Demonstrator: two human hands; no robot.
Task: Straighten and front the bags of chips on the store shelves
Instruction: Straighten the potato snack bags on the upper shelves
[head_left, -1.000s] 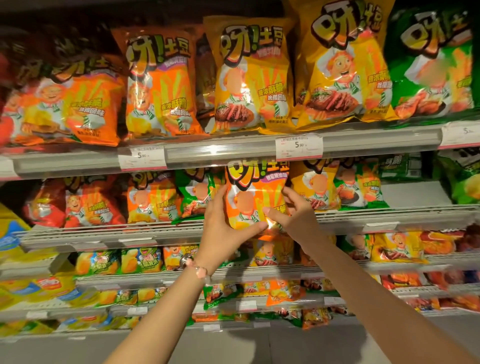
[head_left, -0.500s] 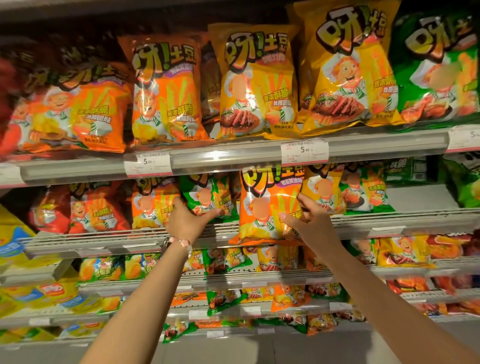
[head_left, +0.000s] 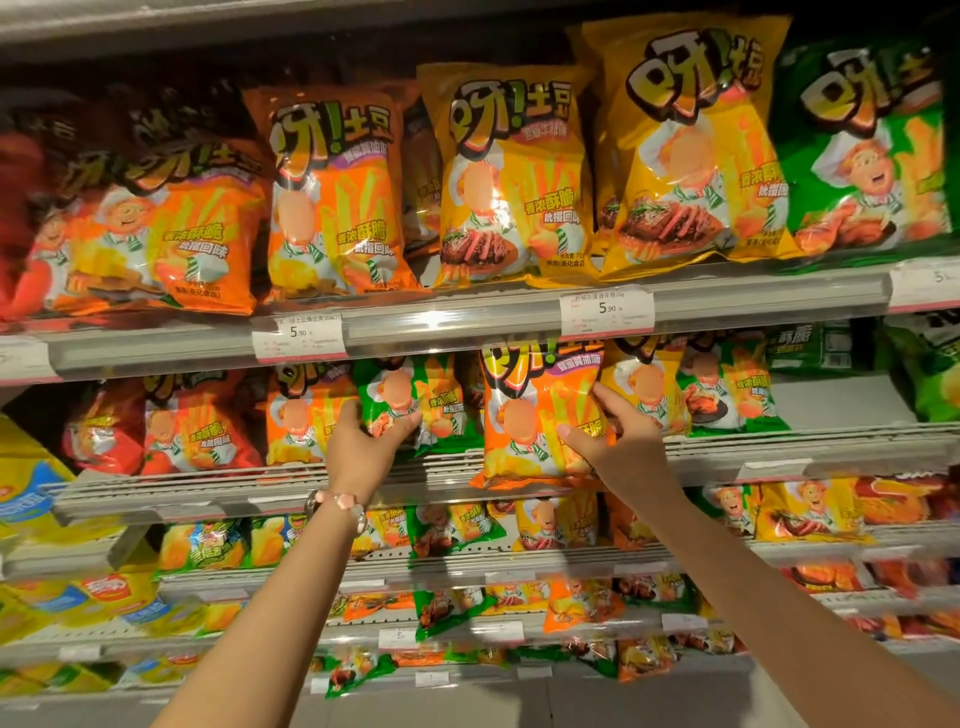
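An orange chip bag (head_left: 530, 415) stands upright at the front edge of the second shelf (head_left: 779, 457). My right hand (head_left: 618, 441) grips its right side, thumb on the front. My left hand (head_left: 363, 441) is closed on the lower left corner of a green chip bag (head_left: 415, 400) just to the left. Another orange bag (head_left: 301, 415) stands left of the green one, and a yellow bag (head_left: 644, 384) and a green bag (head_left: 727, 389) stand to the right of the held orange one.
The top shelf (head_left: 467, 322) carries large orange, yellow and green bags (head_left: 498, 182) with price tags (head_left: 605, 310) on its rail. Lower shelves (head_left: 519, 566) hold several smaller bags. Yellow bags (head_left: 31, 499) fill the left bay. A bare stretch of shelf back lies at the right (head_left: 831, 400).
My left hand let go of the orange bag and moved left onto the green bag. My right hand kept hold of the orange bag, which now stands at the shelf front.
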